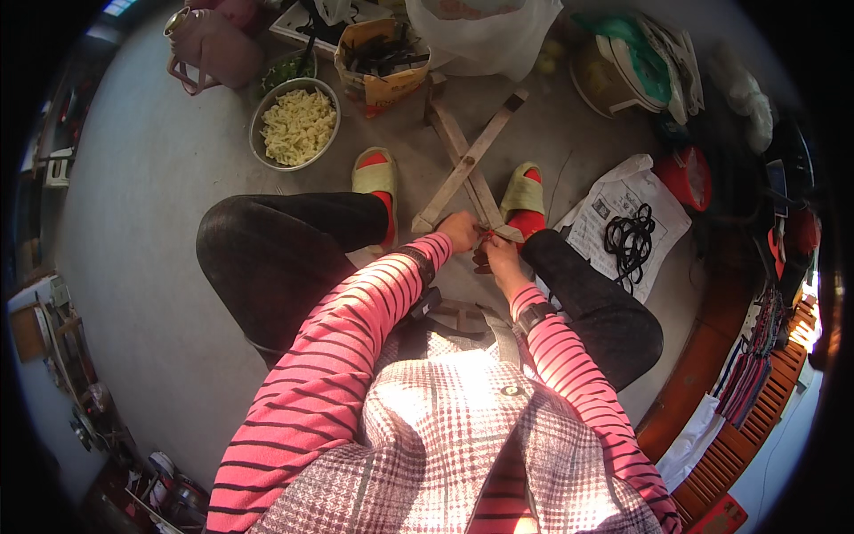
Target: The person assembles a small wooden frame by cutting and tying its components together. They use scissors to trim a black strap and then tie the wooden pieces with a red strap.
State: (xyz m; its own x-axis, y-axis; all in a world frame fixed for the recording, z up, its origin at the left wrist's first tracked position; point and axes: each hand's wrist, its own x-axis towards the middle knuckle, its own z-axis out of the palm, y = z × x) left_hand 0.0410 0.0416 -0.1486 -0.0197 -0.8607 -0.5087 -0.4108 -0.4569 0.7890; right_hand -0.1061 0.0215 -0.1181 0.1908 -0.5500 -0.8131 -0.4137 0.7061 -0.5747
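Note:
Between my feet stands a wooden X-shaped frame (479, 147), its two bars crossing near the middle like the legs of a folding stool. One bar has a dark band near its far right end. My left hand (460, 231) is closed, with its fingers curled by the frame's near end. Just right of it, my right hand (503, 258) is also closed, fingertips pinched close to the left ones. Something small and reddish shows between the hands at the wood, too small to name. A coil of black cord (629, 240) lies right of my right leg.
The cord rests on a white printed sack (583, 209). Farther off are a metal bowl of pale yellow cut pieces (301, 125), a box of dark strips (378, 76), a pink jug (209, 49), a white plastic bag (489, 36) and a bucket (596, 84). Slatted orange furniture (774, 392) stands right.

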